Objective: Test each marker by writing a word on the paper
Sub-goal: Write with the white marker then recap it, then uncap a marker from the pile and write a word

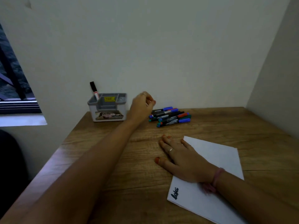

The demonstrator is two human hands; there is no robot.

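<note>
A pile of several markers (170, 116) with blue, red and green caps lies at the back of the wooden table (123, 159). My left hand (142, 107) hovers just left of the pile, fingers loosely curled, holding nothing that I can see. My right hand (181, 157) lies flat, fingers straight, partly on the left edge of the white paper (215, 159). One dark word (175, 193) is written near the paper's near-left corner. One black-capped marker (94, 90) stands in a grey organiser (107, 109).
The grey organiser stands at the back left of the table against the wall. A side wall (278, 78) closes off the right. A window (14, 88) is at the far left. Bare wood shows in front of the marker pile.
</note>
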